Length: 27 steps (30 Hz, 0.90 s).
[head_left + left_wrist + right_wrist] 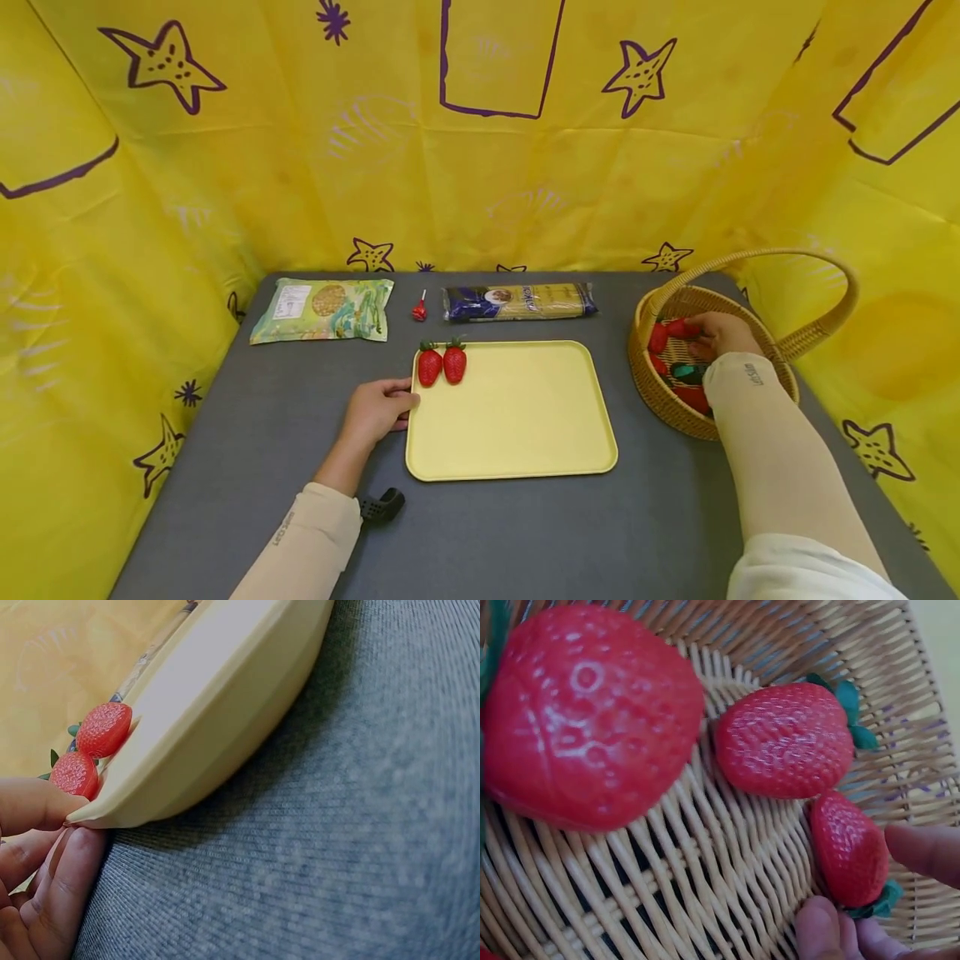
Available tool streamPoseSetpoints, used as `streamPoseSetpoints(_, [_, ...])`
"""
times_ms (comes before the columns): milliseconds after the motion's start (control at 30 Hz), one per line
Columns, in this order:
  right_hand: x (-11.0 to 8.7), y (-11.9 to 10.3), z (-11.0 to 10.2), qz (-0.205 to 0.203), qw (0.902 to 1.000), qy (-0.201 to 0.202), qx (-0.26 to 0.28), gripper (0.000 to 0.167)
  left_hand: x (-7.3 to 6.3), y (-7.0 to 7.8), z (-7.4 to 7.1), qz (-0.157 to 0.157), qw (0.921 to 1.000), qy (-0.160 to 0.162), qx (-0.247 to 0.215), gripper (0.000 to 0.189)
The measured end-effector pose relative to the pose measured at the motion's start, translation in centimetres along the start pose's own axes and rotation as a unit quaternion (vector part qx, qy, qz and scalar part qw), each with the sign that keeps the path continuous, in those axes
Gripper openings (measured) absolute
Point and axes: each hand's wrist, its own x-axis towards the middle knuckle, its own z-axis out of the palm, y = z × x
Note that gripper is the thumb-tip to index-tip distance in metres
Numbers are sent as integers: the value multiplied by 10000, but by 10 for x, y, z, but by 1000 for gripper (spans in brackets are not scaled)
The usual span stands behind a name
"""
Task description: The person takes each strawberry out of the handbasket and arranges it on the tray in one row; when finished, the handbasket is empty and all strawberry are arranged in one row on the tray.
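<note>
My left hand [375, 410] pinches the left rim of a pale yellow tray [517, 417], thumb on top and fingers beneath, as the left wrist view shows. Two red toy strawberries [442, 364] with green leaves lie side by side in the tray's upper left corner. Inside a wicker basket [678, 423] on the right is my right hand [723, 333]. In the right wrist view its thumb and fingers lie on either side of a small strawberry [849, 849], pinching it. Beside that one rest another strawberry [786, 741] and a larger-looking one [592, 720].
Behind the tray lie a green patterned packet [322, 311], a red lollipop [419, 311] and a long pasta-like packet [519, 302]. The basket's tall handle [750, 254] arches over it. Yellow cloth [480, 192] hangs around the grey table [510, 533].
</note>
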Motion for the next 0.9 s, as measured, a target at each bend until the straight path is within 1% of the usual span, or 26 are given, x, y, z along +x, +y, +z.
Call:
streamPoseSetpoints(100, [1, -1, 4, -53, 9998, 45, -167, 8, -2, 2, 0, -6, 10000, 1, -45, 42])
streamPoseSetpoints(167, [2, -1, 5, -75, 9996, 120, -241, 11, -2, 2, 1, -3, 10000, -1, -60, 42])
streamPoseSetpoints(233, [3, -1, 6, -88, 9997, 122, -186, 14, -2, 2, 1, -8, 10000, 23, -55, 42])
streamPoseSetpoints(367, [7, -1, 7, -207, 9997, 96, -69, 10, -2, 2, 1, 12, 10000, 81, -24, 41])
streamPoseSetpoints(433, [8, 0, 7, -317, 9994, 114, 32, 6, -3, 2, 1, 44, 9999, 103, -30, 42])
streamPoseSetpoints(533, [9, 2, 9, -582, 9980, 247, 4, 4, -2, 1, 0, 80, 9999, 112, -48, 42])
streamPoseSetpoints(600, [9, 4, 11, -729, 9968, 320, -7, 6, -2, 0, 1, 90, 9999, 111, -74, 42])
streamPoseSetpoints(700, [7, 5, 10, -829, 9949, 481, -323, 15, -1, -1, 1, 77, 9998, 112, -111, 40])
streamPoseSetpoints(767, [6, 3, 9, -756, 9962, 420, -122, 23, -1, -1, 1, 66, 9998, 109, -145, 40])
streamPoseSetpoints(833, [3, 1, 6, -704, 9969, 339, 61, 28, -2, -1, 1, 56, 9998, 106, -178, 40])
streamPoseSetpoints(900, [-1, -1, 0, -757, 9960, -37, 466, 26, -1, 0, 2, 64, 9998, 98, -181, 40])
